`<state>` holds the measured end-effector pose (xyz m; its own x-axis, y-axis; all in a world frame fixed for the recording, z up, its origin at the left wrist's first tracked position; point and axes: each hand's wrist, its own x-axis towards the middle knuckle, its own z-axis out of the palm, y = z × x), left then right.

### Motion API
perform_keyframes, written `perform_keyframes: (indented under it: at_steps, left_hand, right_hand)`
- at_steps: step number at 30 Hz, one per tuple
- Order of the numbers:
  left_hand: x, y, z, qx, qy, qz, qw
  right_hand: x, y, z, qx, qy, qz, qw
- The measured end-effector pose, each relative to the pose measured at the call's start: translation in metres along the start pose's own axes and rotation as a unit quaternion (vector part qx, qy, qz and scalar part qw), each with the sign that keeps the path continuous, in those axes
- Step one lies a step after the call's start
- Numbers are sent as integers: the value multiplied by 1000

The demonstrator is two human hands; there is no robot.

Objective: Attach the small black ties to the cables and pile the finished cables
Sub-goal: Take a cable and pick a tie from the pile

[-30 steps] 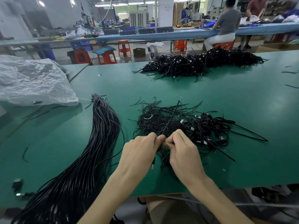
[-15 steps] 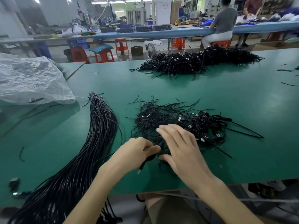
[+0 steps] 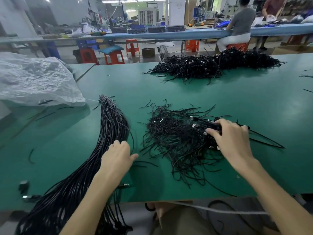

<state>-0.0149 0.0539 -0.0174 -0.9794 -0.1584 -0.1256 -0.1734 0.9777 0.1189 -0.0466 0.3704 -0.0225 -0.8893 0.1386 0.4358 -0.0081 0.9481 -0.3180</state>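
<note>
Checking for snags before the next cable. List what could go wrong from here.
The left hand touches the cable bundle; it may drag out several strands instead of one.
The finished cables in the right hand lie against the loose ties, so they could tangle.
The bundle hangs over the table edge and might slide off.

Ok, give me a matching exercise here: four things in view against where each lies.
1 long bundle of black cables
2 crumpled clear plastic bag
3 broad pile of black cables
4 loose heap of thin black ties

A far side of the green table
B at the far left
C between left hand and right hand
D touched by the left hand

Pairs: 1-D, 2-B, 3-A, 4-C
</note>
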Motion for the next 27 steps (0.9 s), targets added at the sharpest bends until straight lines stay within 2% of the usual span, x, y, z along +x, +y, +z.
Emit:
perform_keyframes:
  at_steps: [6, 12, 16, 18, 19, 22, 23, 25, 27]
  left_hand:
    - [2, -3, 10, -22, 7, 2, 1000]
    - [-11, 7, -8, -172, 99, 72, 977]
    - [-24, 36, -26, -232, 62, 188, 952]
    - [-30, 49, -28, -208, 23, 246, 946]
    - [-32, 52, -28, -197, 7, 265, 944]
    - [-31, 46, -25, -201, -21, 279, 939]
    - [-30, 41, -24, -214, -31, 280, 935]
    - [-28, 28, -23, -242, -44, 278, 929]
    - [-26, 13, -23, -286, -62, 267, 918]
  right_hand:
    - [3, 12, 13, -5, -24, 57, 998]
    - [-9, -5, 9, -9, -4, -3, 1000]
    - [-28, -48, 0, 79, -34, -178, 980]
    - [-39, -70, 3, 126, -82, -261, 954]
    - [-45, -80, 7, 164, -119, -275, 940]
    - [-56, -91, 15, 238, -231, -236, 913]
    - [-58, -90, 15, 228, -229, -244, 915]
    - [-59, -83, 15, 221, -168, -259, 925]
    - [-57, -76, 10, 254, -125, -214, 935]
